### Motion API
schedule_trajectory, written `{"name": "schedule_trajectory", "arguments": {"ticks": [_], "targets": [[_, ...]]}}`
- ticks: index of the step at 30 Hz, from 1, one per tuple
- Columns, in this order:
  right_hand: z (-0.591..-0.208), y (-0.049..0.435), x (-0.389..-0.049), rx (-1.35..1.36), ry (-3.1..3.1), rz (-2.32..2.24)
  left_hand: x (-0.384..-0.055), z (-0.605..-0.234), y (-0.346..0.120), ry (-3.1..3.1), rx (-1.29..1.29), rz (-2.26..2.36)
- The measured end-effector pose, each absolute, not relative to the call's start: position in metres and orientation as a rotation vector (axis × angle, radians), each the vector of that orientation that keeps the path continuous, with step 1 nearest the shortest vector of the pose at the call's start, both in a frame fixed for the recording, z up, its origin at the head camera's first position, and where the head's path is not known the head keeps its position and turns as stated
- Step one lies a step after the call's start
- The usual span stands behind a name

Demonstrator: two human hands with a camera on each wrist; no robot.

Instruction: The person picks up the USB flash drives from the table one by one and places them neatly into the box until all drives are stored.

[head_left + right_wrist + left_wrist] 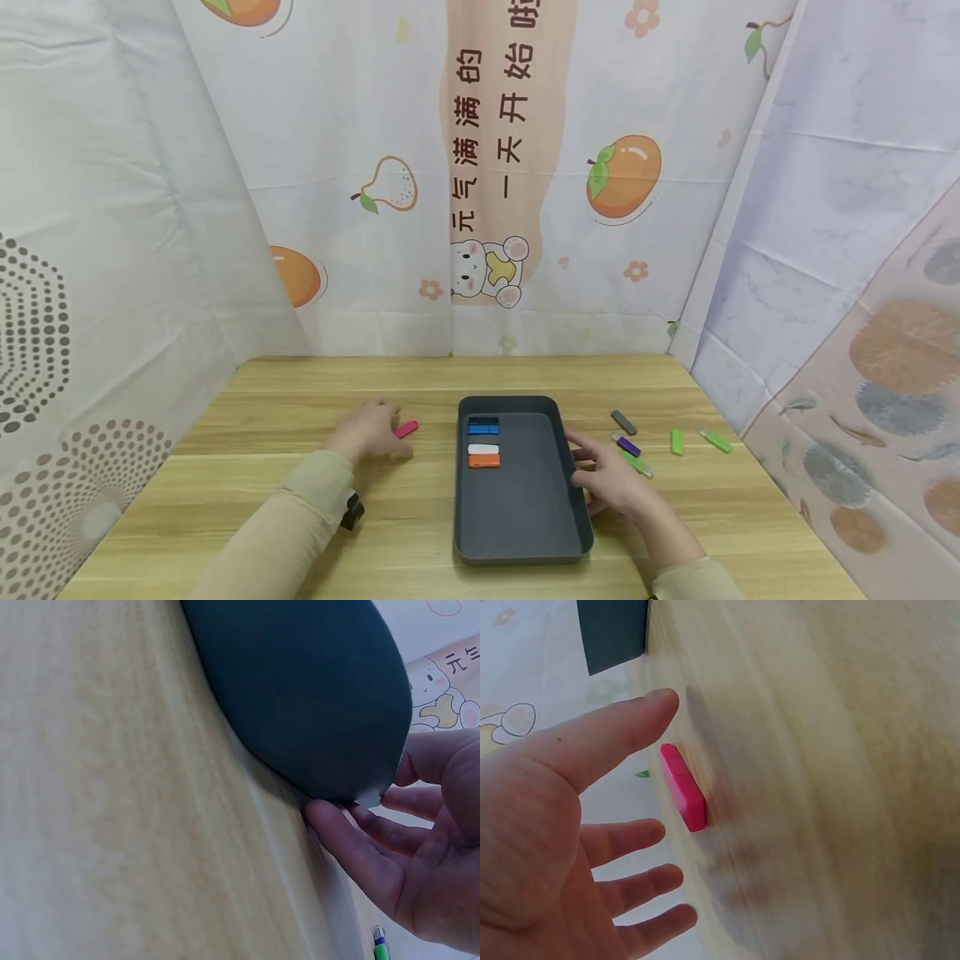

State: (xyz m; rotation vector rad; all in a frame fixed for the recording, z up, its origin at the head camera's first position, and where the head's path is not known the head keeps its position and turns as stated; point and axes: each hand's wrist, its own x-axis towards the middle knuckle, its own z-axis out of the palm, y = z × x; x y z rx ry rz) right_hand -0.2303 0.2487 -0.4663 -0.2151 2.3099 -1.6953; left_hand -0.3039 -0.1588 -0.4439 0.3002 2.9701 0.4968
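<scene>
A pink USB stick [681,787] lies on the wooden table, left of a dark grey tray [517,508]. My left hand [371,432] hovers right beside that stick, thumb and fingers spread with nothing between them. With the fingers of my right hand [611,477], I hold the tray by its right wall; in the right wrist view, some fingertips reach its lower edge and others its rim. Inside the tray, a column of USB sticks lies at the upper left, with a blue stick [483,429], a white stick [483,449] and an orange stick [483,461] among them.
Right of the tray lie a grey stick [624,422], a purple stick [627,446] and several green sticks, one of them [677,442] standing apart. A printed curtain [375,275] hangs behind the table's far edge, with more cloth on both sides.
</scene>
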Motion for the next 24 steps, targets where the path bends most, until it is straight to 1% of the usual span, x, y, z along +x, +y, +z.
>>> {"name": "schedule_trajectory", "arguments": {"ticks": [13,24], "targets": [[-0.4673,0.2488,-0.2301,-0.206,2.314,-1.701,-0.3054,-0.4471,-0.1576,2.952,0.331,0.495],[-0.4676,0.2484,-0.2303,-0.202,2.315,-1.701,-0.3052,-0.4460,-0.1558,2.931,0.295,0.497]]}}
